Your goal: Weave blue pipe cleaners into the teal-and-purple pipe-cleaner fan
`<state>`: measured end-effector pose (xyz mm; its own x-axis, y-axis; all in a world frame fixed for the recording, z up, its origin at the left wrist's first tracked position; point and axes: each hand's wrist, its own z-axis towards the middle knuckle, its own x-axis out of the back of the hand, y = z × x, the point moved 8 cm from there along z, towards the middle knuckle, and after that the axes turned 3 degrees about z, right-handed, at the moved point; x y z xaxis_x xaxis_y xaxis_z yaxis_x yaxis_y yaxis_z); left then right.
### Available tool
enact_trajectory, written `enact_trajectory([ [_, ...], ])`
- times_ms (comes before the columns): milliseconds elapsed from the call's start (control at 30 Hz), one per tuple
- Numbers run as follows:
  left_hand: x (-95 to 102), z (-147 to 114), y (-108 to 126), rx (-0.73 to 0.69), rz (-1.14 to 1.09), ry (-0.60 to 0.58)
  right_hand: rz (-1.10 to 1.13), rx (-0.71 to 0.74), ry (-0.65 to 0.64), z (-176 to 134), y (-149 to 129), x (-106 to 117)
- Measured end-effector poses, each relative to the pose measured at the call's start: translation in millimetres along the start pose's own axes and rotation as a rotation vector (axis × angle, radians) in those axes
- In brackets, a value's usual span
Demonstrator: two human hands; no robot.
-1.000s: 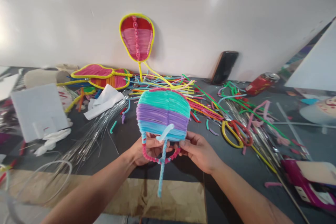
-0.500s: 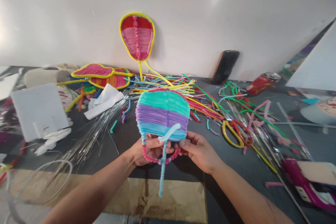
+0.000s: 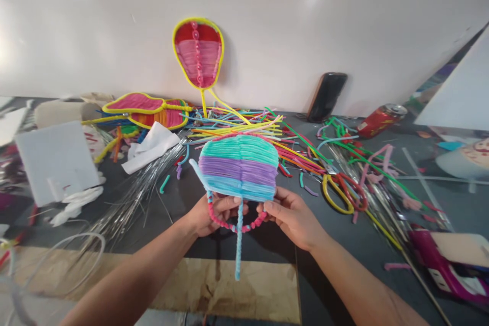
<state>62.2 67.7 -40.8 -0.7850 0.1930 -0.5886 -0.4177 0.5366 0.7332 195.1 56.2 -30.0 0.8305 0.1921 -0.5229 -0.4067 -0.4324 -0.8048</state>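
Observation:
Between my two hands is a pipe-cleaner fan [image 3: 239, 167], striped teal, purple and light blue, with a twisted blue stem [image 3: 239, 244] pointing down. A red wrapped curve forms the lower part of its frame. My left hand [image 3: 214, 214] closes on the lower left of the frame, its thumb beside the stem. At the lower right corner, my right hand [image 3: 288, 214] pinches the frame between thumb and fingers. A loose light blue pipe-cleaner end [image 3: 197, 173] sticks out from the fan's left side.
A yellow-rimmed pink fan [image 3: 198, 56] stands against the pale wall. Behind the held fan lie many loose pipe cleaners [image 3: 237, 125]. Scissors [image 3: 340, 196], a phone [image 3: 327, 97], a red can [image 3: 382, 119] and a magenta tool [image 3: 445, 265] are on the right. Wire strands [image 3: 141, 188] lie left.
The loose light blue end has swung from the front of the stem to the fan's left side. The fan has tilted slightly, and both hands still hold it.

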Motion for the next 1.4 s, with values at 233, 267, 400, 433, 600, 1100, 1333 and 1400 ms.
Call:
enact_trajectory([
  [233,1.7,0,-3,-0.006,-0.01,-0.016,0.048,0.021,-0.027,0,-1,-3],
  [267,2.0,0,-3,-0.018,-0.013,-0.02,0.064,0.022,-0.033,0,-1,-4],
  [400,-0.5,0,-2,-0.058,0.018,-0.073,0.08,0.012,-0.031,1,-1,-4],
  [433,-1.7,-1,-2,-0.065,0.04,-0.091,0.072,0.001,-0.021,1,0,-3],
  [600,-4.5,-1,-3,-0.09,0.139,-0.143,0.062,-0.032,0.025,2,4,2],
  [1100,-9.6,-2,-3,-0.04,0.08,-0.122,0.059,0.075,0.135,2,0,4],
  [1333,-6.0,0,-3,-0.049,0.091,-0.056,0.079,0.118,0.138,2,-3,4],
  [1400,-4.7,0,-3,-0.053,0.086,-0.042,0.097,0.11,0.108,3,-2,2],
])
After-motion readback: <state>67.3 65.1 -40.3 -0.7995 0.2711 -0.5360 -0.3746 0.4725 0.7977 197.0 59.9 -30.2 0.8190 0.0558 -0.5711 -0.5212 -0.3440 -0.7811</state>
